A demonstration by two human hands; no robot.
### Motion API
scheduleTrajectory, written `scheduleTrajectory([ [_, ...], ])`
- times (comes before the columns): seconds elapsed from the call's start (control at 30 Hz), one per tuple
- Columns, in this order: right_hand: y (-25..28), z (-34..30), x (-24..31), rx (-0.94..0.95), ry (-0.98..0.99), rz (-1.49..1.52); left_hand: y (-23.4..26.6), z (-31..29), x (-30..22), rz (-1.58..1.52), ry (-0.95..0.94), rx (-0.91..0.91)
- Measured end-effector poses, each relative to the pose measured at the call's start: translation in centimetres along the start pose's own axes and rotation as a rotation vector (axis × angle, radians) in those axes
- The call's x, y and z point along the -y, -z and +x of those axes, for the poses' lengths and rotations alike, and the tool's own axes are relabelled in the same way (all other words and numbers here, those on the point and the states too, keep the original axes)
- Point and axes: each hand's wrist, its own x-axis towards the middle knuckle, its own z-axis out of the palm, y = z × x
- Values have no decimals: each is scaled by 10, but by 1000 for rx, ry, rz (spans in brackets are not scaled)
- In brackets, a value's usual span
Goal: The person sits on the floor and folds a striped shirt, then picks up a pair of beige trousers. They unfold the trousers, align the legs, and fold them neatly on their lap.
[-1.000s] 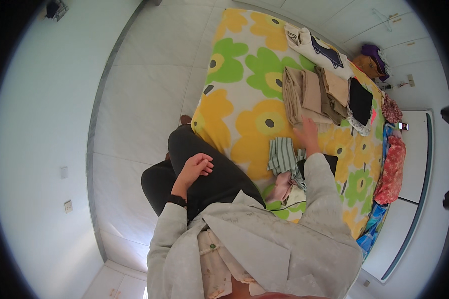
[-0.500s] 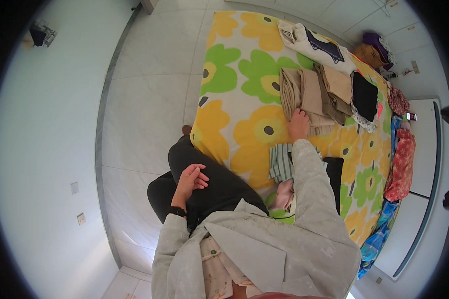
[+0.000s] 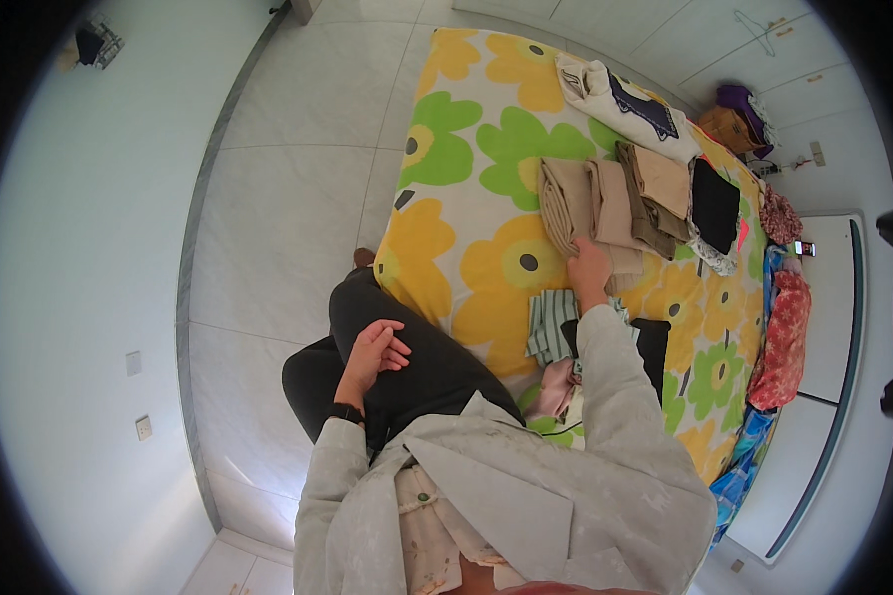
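- The bed (image 3: 429,243) has its left edge beside the floor (image 3: 278,238); flowered sheet shows between that edge and the tan cloth (image 3: 564,198).
- The tan cloth lies folded on the bed, beyond the striped cloth (image 3: 548,329), with more folded clothes (image 3: 663,178) close on its right.
- Near the right forearm, room is tighter: the striped cloth, pink cloth (image 3: 554,390) and black cloth (image 3: 652,349) lie around the sleeve (image 3: 615,372).
- The sleeve hides part of these three; the pink cloth's shape is hard to make out.
- The right hand (image 3: 589,273) touches the tan cloth's near edge, fingers bent and narrow; its fingertips are partly hidden, so I cannot tell whether they pinch the fabric.
- The left hand (image 3: 376,349) is over the dark-trousered thigh (image 3: 427,372), fingers loosely curled with a wide gap to the palm, holding nothing visible.
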Motion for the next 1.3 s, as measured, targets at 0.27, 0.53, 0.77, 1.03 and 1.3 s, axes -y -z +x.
scheduleTrajectory([
  [0.27,66,-58,46,-29,336,356,2,-3,4,-11,-31,-1],
  [0.53,131,-99,114,169,430,1035,-6,-12,5,57,-121,-43],
  [0.77,118,-121,166,508,287,1417,-35,-47,-9,358,-447,158],
  [1.03,75,-182,236,867,142,1606,-54,-88,-17,434,-747,-100],
  [1.3,68,-182,226,839,113,1539,-33,-85,2,-101,-765,-120],
])
